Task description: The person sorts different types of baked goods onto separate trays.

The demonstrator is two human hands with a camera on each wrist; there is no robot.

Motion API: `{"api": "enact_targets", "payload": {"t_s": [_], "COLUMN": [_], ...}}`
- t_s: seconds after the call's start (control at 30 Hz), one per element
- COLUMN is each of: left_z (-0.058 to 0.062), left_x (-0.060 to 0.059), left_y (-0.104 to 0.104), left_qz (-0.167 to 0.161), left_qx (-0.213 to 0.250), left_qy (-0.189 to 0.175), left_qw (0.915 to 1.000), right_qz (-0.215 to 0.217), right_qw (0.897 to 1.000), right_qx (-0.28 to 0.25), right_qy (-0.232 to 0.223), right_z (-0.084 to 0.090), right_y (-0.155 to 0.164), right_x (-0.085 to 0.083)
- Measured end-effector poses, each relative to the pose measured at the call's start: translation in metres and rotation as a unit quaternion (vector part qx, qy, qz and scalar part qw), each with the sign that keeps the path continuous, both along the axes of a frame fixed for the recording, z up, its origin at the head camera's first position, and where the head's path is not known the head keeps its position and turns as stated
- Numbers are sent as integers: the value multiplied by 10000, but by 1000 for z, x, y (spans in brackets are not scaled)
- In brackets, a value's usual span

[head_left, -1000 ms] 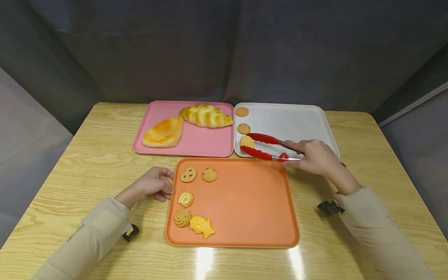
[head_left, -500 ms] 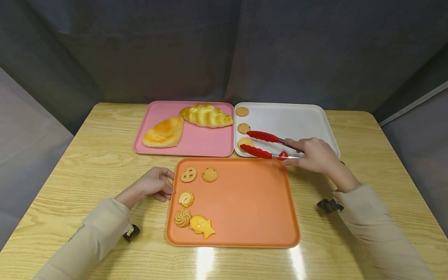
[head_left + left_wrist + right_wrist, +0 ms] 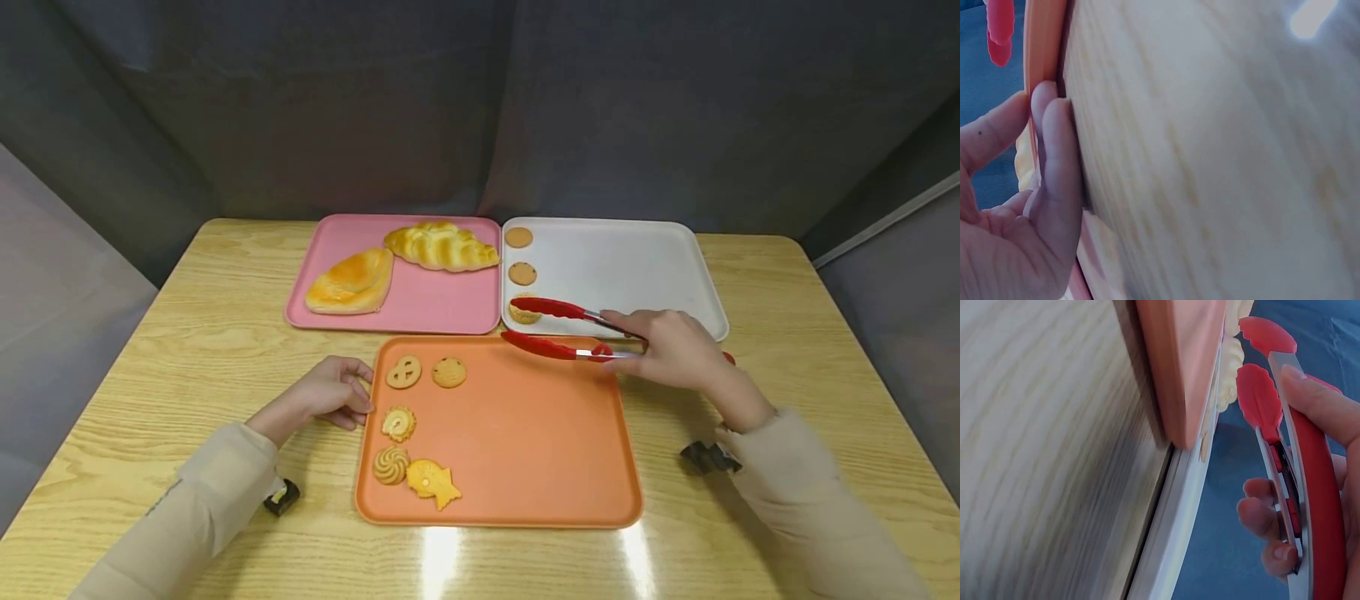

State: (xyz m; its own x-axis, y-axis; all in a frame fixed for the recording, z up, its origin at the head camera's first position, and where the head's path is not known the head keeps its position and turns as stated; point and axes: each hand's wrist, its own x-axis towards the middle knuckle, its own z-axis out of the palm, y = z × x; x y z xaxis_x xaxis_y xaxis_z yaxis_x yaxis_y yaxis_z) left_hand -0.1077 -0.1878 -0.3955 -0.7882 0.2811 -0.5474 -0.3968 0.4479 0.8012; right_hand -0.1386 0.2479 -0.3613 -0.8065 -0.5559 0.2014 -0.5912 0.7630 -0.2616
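Observation:
My right hand (image 3: 667,348) grips red-tipped tongs (image 3: 1319,487) by their handles. The tongs' tips are spread with nothing between them; in the head view one overlaps a round cookie (image 3: 523,310) at the white tray's near left corner, the other is over the orange tray's back edge. My left hand (image 3: 336,392) pinches the left rim of the orange tray (image 3: 1044,37) between thumb and fingers. On that tray lie a pretzel-shaped cookie (image 3: 404,372), a round chip cookie (image 3: 449,372), a ring-shaped cookie (image 3: 398,424), a swirl cookie (image 3: 392,466) and a fish-shaped cookie (image 3: 433,483).
The white tray (image 3: 622,258) also bears a plain round cookie (image 3: 518,238) and a chip cookie (image 3: 522,273). Beside it, the pink tray (image 3: 442,304) holds a braided bread (image 3: 442,247) and a folded bread (image 3: 351,283). A dark curtain (image 3: 480,108) hangs behind the table.
The tongs came off the round cookie, which now lies on the white tray's near left corner. My right hand has drawn the tongs slightly nearer. The left hand has stayed put.

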Motion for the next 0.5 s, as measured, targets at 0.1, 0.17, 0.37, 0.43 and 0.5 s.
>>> {"api": "enact_targets", "payload": {"t_s": [0.1,0.17,0.37,0.43,0.5], "left_z": [0,0,1,1,1], "left_x": [0,0,0,0,0], "left_y": [0,0,0,0,0], "left_qz": [22,23,-7,-15,-20], "left_qx": [-2,2,17,14,5], "left_qy": [-10,-15,14,25,36], "left_qw": [10000,10000,10000,10000,10000], "right_qz": [155,246,482,542,589], "right_qw": [9999,9997,9987,9984,9981], "right_qx": [48,83,159,170,193], "right_qy": [19,20,23,20,25], "right_z": [0,0,1,1,2], "right_y": [-5,-8,-20,-23,-27], "right_x": [2,3,7,8,9]}}
